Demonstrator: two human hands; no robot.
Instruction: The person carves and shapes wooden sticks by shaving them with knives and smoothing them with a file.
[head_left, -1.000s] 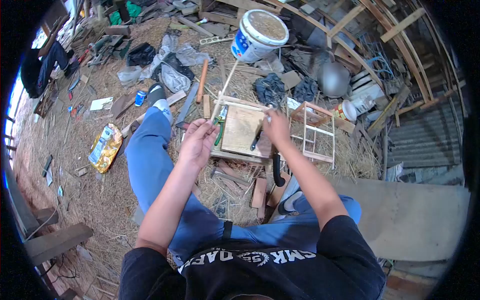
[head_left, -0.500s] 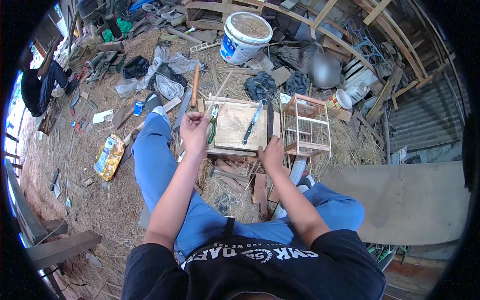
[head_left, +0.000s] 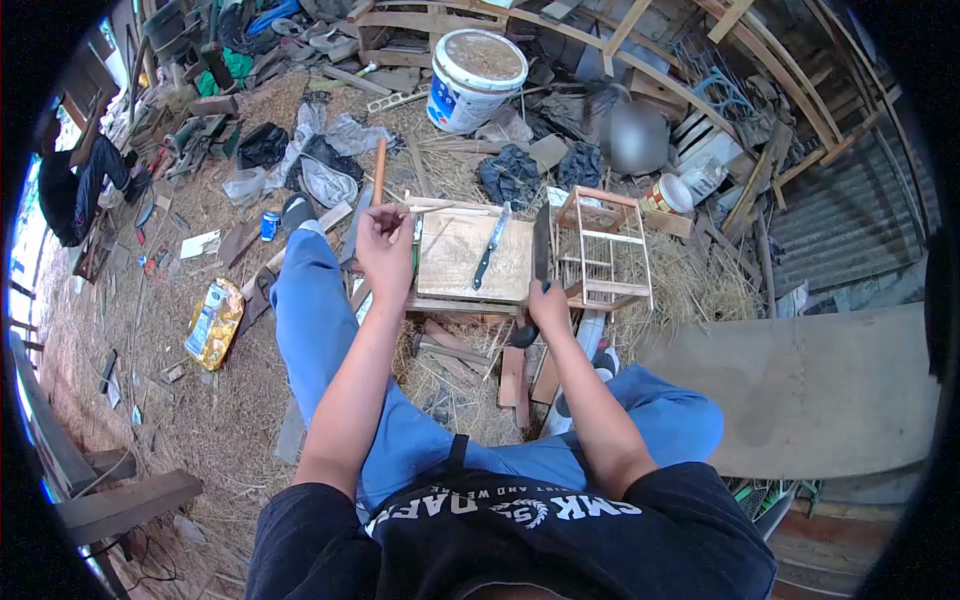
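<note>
My left hand (head_left: 386, 245) pinches a thin wooden stick (head_left: 450, 209), which points right across the far edge of a wooden board (head_left: 445, 258). My right hand (head_left: 549, 308) is wrapped round the handle of a machete (head_left: 541, 243). Its dark blade points away from me along the board's right side, and the handle's butt shows below the hand. A kitchen knife (head_left: 482, 268) with a black handle lies on the board, apart from both hands. Right of the machete stands a small slatted wooden cage (head_left: 615, 288).
Beyond the board stands a white bucket (head_left: 452, 104). A hammer (head_left: 455, 350) and wood offcuts (head_left: 513, 375) lie between my legs. A long wooden handle (head_left: 379, 172) rises past my left hand. A flat sheet (head_left: 800, 390) lies at right; another person (head_left: 75, 185) sits far left.
My right hand has taken hold of the machete and drawn it slightly towards me. The stick in my left hand has swung from pointing up and away to pointing right.
</note>
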